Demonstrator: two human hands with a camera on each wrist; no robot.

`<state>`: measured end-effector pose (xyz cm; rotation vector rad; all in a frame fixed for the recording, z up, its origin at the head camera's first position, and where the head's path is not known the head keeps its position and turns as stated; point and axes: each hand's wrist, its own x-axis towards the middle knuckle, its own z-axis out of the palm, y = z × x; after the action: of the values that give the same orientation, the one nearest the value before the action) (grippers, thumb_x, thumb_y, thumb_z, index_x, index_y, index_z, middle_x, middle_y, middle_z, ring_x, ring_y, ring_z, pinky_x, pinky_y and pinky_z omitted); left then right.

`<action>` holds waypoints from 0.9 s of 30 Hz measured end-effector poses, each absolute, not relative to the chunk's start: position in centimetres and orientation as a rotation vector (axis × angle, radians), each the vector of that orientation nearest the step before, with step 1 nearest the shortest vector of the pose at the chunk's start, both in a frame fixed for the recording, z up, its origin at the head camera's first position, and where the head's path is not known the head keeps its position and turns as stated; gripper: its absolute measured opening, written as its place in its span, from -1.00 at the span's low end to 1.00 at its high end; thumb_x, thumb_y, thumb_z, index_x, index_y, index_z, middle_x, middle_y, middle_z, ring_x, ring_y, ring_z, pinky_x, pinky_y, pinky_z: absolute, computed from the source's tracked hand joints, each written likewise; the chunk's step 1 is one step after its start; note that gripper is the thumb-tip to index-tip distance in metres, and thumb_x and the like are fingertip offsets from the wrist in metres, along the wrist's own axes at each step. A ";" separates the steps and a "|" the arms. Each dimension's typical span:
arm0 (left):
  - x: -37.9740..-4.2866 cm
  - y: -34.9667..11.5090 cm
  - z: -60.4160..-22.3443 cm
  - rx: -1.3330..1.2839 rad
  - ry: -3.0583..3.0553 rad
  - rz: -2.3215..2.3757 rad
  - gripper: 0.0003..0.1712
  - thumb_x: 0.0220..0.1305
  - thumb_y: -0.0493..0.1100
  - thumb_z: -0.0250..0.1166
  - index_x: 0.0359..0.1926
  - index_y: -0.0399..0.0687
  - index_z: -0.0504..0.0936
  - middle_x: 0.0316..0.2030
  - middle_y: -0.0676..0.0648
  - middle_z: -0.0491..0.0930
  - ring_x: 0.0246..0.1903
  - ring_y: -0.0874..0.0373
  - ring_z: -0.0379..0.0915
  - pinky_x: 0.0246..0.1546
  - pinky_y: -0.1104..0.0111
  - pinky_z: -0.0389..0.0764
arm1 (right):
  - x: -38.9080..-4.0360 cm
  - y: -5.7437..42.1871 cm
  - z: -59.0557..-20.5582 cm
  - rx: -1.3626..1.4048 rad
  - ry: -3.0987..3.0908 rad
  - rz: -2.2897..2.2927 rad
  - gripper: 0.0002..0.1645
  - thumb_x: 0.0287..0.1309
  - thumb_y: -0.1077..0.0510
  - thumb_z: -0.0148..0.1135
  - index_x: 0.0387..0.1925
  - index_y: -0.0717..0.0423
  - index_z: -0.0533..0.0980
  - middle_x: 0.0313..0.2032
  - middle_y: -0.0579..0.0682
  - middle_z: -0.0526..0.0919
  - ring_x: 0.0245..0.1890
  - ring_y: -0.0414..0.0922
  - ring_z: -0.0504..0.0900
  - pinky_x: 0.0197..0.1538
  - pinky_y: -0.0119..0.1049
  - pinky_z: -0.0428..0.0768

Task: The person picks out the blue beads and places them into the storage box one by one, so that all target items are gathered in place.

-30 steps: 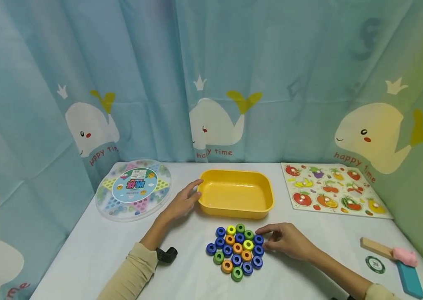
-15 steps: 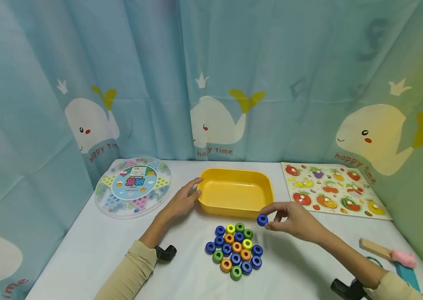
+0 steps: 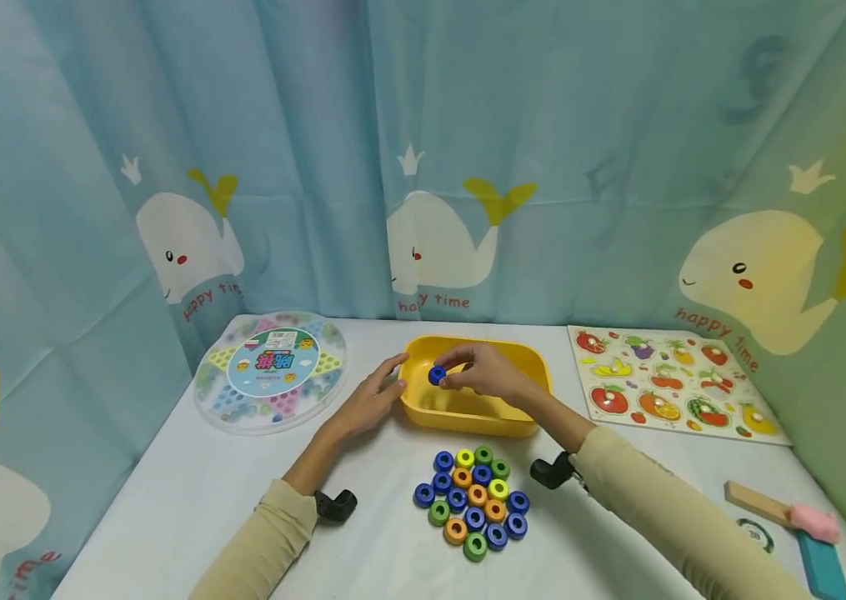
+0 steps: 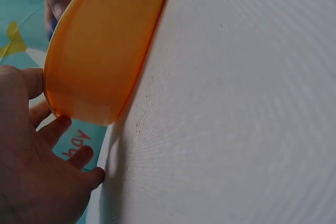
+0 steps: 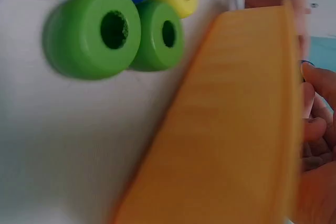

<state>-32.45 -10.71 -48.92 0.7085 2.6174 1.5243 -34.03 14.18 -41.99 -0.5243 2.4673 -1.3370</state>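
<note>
In the head view my right hand (image 3: 486,371) pinches a blue bead (image 3: 437,375) with a wide hole, held over the inside of a yellow tray (image 3: 468,422). The right wrist view shows the tray's outer wall (image 5: 226,129) hiding much of that hand (image 5: 319,129). My left hand (image 3: 364,404) is at the tray's left end, fingertips at its rim and end wall, as the left wrist view shows with its fingers spread. In front of the tray lies a cluster of blue, green, orange and yellow beads (image 3: 477,496).
A round Chinese checkers set (image 3: 272,372) lies at the back left. To the back right is a fruit peg puzzle (image 3: 666,383). Further right are a wooden block (image 3: 756,502), a pink piece (image 3: 814,522), a teal block (image 3: 822,565) and a round chip (image 3: 756,535).
My right hand has picked a blue bead from the cluster's right side, lifted it and carried it leftward and back over the tray. The left hand has stayed at the tray's end.
</note>
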 end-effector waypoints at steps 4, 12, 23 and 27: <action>-32.3 -10.2 -48.7 0.713 2.570 1.572 -0.43 0.42 -0.07 -0.01 0.40 0.10 0.13 0.36 0.06 0.11 0.32 -0.01 -0.01 0.28 0.04 0.04 | -35.6 13.0 -43.9 -0.462 2.433 -1.359 -0.67 -0.05 0.12 0.43 -0.16 -0.01 0.62 -0.23 -0.05 0.63 -0.33 -0.02 0.50 -0.45 -0.36 0.47; -32.5 -9.5 -48.4 0.685 2.548 1.602 -0.45 0.42 -0.06 -0.02 0.39 0.17 0.14 0.35 0.13 0.11 0.33 0.05 -0.01 0.28 0.09 0.06 | -36.6 12.7 -45.4 -0.538 2.479 -1.207 -0.73 -0.02 0.22 0.40 -0.19 0.09 0.62 -0.27 -0.03 0.64 -0.23 -0.09 0.53 -0.04 -0.29 0.50; -32.6 -9.9 -48.7 0.642 2.551 1.569 -0.43 0.41 -0.01 -0.02 0.39 0.23 0.12 0.36 0.16 0.08 0.33 0.06 -0.01 0.27 0.07 0.07 | -36.1 12.9 -44.7 -0.680 2.547 -1.066 -0.62 0.03 0.16 0.36 -0.05 0.09 0.58 -0.14 -0.07 0.64 -0.06 -0.07 0.53 0.07 -0.17 0.46; -32.5 -10.5 -48.6 0.614 2.565 1.562 -0.44 0.41 -0.02 -0.02 0.39 0.23 0.12 0.37 0.15 0.07 0.33 0.06 -0.01 0.28 0.07 0.06 | -34.2 14.2 -42.1 -0.700 2.536 -1.122 -0.56 0.04 0.10 0.36 0.00 0.09 0.55 -0.05 0.01 0.60 -0.13 0.00 0.53 -0.08 -0.13 0.55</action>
<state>-32.48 -10.47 -48.60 0.6144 2.5653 1.5616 -34.21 14.17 -42.06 -0.7003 2.5361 -1.1222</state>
